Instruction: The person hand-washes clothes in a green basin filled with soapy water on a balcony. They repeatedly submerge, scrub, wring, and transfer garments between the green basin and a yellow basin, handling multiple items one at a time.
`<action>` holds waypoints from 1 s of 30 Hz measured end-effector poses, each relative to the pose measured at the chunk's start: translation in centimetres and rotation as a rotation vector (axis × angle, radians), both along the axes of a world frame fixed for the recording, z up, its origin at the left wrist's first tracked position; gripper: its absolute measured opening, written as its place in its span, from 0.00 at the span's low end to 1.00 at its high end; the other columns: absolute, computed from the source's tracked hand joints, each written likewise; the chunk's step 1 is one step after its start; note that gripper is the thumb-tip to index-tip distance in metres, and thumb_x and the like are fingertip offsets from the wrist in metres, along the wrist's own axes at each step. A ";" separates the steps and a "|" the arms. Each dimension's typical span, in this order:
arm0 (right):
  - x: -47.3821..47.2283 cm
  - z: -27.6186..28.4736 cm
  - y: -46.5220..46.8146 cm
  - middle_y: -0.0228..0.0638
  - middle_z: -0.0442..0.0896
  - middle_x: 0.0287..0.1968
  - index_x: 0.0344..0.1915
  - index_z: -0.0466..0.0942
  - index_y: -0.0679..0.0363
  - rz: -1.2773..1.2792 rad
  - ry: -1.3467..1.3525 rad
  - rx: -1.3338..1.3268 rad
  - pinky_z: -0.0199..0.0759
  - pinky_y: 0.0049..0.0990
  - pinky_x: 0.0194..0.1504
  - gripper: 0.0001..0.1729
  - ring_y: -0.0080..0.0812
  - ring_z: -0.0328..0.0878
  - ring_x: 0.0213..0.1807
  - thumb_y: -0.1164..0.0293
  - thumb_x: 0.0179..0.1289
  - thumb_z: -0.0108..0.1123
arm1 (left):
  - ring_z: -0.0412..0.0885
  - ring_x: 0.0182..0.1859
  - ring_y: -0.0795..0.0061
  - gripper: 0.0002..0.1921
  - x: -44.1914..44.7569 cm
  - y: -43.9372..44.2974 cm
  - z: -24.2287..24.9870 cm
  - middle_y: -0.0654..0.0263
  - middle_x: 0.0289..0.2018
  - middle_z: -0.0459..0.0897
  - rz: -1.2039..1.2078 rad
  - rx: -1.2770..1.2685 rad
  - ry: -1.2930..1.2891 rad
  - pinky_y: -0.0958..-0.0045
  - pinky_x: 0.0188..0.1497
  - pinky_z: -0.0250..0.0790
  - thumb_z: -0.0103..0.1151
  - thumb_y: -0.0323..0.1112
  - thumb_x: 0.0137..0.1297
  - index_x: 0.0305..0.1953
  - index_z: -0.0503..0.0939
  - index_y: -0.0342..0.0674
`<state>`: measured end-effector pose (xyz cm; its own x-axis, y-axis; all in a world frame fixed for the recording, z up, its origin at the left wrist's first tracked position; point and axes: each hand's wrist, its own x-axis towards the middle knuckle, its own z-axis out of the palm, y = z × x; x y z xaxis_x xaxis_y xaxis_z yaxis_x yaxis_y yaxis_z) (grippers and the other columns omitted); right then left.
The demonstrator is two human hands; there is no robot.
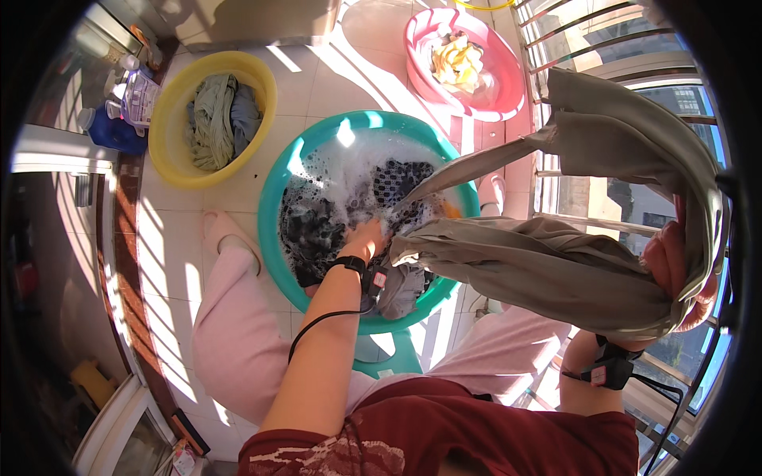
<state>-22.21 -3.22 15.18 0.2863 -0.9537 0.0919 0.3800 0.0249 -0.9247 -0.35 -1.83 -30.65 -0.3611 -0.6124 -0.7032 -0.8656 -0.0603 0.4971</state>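
Observation:
My right hand (pixel 670 268) is raised at the right and grips a grey-brown garment (pixel 536 273). Folds of the cloth cover part of that hand, and its lower end reaches down to the teal basin (pixel 269 238). My left hand (pixel 366 235) is down in the basin's foamy water, its fingertips hidden by suds and fabric. Around it are dark wet clothes (pixel 312 232) and a black-and-white patterned cloth (pixel 402 181). A greyish piece of cloth (pixel 402 291) lies by the near rim, and a bit of orange fabric (pixel 451 209) shows at the right inside.
A yellow basin (pixel 158 143) with grey-green and blue-grey clothes stands at left. Beyond it are detergent bottles (pixel 116 131). The pink basin (pixel 512 95) holds pale yellow cloth. Window bars (pixel 595 223) line the right side. A green stool (pixel 390 357) shows beneath me.

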 end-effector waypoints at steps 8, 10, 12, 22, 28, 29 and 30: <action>4.1 0.9 0.5 0.46 0.77 0.31 0.46 0.70 0.76 -0.293 -0.064 0.118 0.67 0.26 0.28 0.19 0.30 0.70 0.23 0.75 0.54 0.49 | 0.68 0.60 0.57 0.22 1.1 3.0 -0.3 0.62 0.56 0.72 -0.057 -0.094 0.007 0.39 0.64 0.50 0.50 0.52 0.66 0.55 0.74 0.46; 6.6 -1.0 -0.8 0.47 0.78 0.32 0.44 0.71 0.75 -0.261 0.011 0.249 0.69 0.28 0.29 0.18 0.32 0.72 0.25 0.75 0.55 0.48 | 0.68 0.61 0.57 0.20 1.3 3.5 -0.3 0.62 0.55 0.72 -0.108 -0.158 0.025 0.39 0.65 0.47 0.53 0.50 0.64 0.52 0.76 0.45; 8.8 -4.7 -2.1 0.50 0.80 0.32 0.39 0.74 0.74 -0.168 0.119 0.405 0.76 0.32 0.34 0.15 0.37 0.78 0.28 0.75 0.55 0.49 | 0.66 0.62 0.57 0.23 1.4 3.8 -0.6 0.60 0.57 0.71 -0.113 -0.093 0.089 0.39 0.67 0.44 0.55 0.47 0.61 0.57 0.73 0.47; 14.4 -29.5 -7.1 0.40 0.82 0.36 0.38 0.74 0.68 -0.193 -0.102 0.968 0.77 0.33 0.45 0.09 0.35 0.82 0.36 0.76 0.57 0.52 | 0.60 0.66 0.52 0.41 6.7 -0.4 0.7 0.52 0.63 0.62 0.680 -0.157 0.842 0.58 0.66 0.56 0.67 0.27 0.41 0.62 0.62 0.42; 15.7 -28.8 -7.0 0.40 0.80 0.37 0.37 0.73 0.69 -0.535 -0.136 0.918 0.77 0.33 0.43 0.07 0.36 0.81 0.36 0.77 0.58 0.53 | 0.50 0.71 0.53 0.52 5.0 -3.1 10.5 0.54 0.67 0.53 0.741 -0.930 0.563 0.41 0.66 0.48 0.78 0.34 0.32 0.62 0.57 0.38; 16.3 -28.6 -6.9 0.39 0.80 0.36 0.36 0.72 0.69 -0.569 -0.143 0.880 0.77 0.33 0.40 0.07 0.35 0.80 0.36 0.78 0.58 0.54 | 0.49 0.72 0.53 0.53 5.0 -3.4 11.2 0.54 0.67 0.52 0.818 -1.093 0.543 0.39 0.66 0.47 0.78 0.35 0.32 0.63 0.56 0.37; 17.0 -28.7 -6.8 0.39 0.79 0.36 0.36 0.72 0.69 -0.600 -0.156 0.819 0.77 0.32 0.38 0.07 0.35 0.80 0.35 0.78 0.58 0.56 | 0.62 0.66 0.52 0.49 4.8 -3.6 11.6 0.51 0.62 0.64 0.814 -1.152 0.562 0.44 0.67 0.47 0.74 0.34 0.39 0.64 0.55 0.35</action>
<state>-5.21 -10.07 -13.48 -0.2180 -0.7226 -0.6560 0.6523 0.3920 -0.6487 4.44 -5.47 -19.03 0.2865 -0.8737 0.3932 -0.4772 0.2257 0.8493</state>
